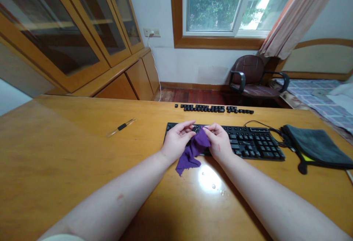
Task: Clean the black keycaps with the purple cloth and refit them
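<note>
My left hand (177,139) pinches a small black keycap (195,128) between thumb and fingers, just above the black keyboard (248,143). My right hand (219,141) is closed on a purple cloth (193,151), pressing its upper end against the keycap. The rest of the cloth hangs down between my wrists onto the wooden desk (68,149). A row of loose black keycaps (213,108) lies along the desk's far edge. The left part of the keyboard is hidden behind my hands.
A clear pen-like tool with a black band (121,126) lies on the desk to the left. A dark grey folded cloth over something yellow (317,147) sits right of the keyboard, with a black cable (271,129). Beyond the desk stand a cabinet (82,42) and an office chair (253,79).
</note>
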`<action>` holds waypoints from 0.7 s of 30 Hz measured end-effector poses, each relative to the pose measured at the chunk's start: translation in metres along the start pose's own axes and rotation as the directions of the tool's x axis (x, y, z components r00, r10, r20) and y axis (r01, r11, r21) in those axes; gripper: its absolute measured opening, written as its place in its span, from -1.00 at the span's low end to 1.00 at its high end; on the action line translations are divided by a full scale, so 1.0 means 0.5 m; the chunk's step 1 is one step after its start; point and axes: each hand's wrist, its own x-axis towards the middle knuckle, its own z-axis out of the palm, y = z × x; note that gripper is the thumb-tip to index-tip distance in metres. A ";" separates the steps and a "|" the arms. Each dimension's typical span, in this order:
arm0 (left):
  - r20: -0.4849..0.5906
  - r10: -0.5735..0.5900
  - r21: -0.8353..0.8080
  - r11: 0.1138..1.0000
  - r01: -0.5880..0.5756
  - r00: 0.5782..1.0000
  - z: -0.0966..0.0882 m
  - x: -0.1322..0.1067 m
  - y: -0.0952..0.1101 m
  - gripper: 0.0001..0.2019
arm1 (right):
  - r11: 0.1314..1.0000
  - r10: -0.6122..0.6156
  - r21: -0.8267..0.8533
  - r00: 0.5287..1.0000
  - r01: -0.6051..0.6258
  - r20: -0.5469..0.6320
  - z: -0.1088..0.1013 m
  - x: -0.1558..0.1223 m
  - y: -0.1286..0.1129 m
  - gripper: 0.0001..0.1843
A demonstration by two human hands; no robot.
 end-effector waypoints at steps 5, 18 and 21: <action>-0.027 0.016 0.149 0.989 -0.012 1.000 -0.023 0.021 0.031 -0.75 | 0.992 -0.082 -0.084 0.990 0.092 0.119 0.005 -0.015 0.002 -0.75; 0.201 0.035 0.722 0.670 -0.172 0.979 -0.125 0.078 0.072 -0.73 | 0.952 -0.180 -0.196 0.949 0.234 0.259 0.006 -0.031 0.009 -0.82; 0.256 0.060 0.807 0.536 -0.248 0.965 -0.140 0.085 0.069 -0.75 | 0.950 -0.184 -0.201 0.948 0.240 0.262 0.006 -0.031 0.010 -0.81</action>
